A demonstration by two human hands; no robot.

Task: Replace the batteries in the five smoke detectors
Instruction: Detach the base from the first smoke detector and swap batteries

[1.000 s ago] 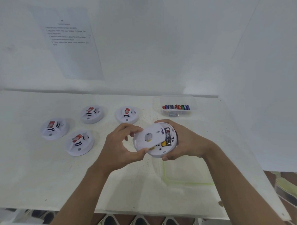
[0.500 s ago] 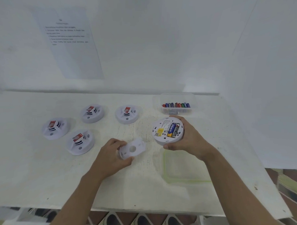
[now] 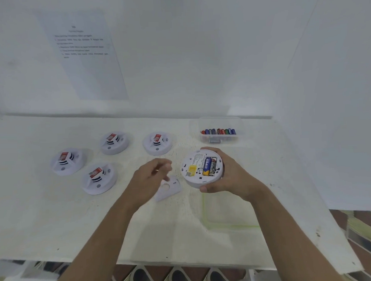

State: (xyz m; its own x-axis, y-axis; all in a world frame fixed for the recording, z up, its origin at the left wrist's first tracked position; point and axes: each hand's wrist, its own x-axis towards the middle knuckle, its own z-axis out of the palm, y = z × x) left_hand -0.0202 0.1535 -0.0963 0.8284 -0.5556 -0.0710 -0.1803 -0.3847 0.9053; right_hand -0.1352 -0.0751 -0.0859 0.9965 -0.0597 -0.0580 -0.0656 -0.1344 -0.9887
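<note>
Here, detector (image 3: pixel 202 169) in right hand (image 3: pixel 234 177).

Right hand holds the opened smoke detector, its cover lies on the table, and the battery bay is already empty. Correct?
Not quite: the bay is not empty. The head view shows batteries seated in the smoke detector that the right hand holds. The cover does lie on the table.

Single head view, looking forward and down, close over table (image 3: pixel 46 218), wall behind
</note>
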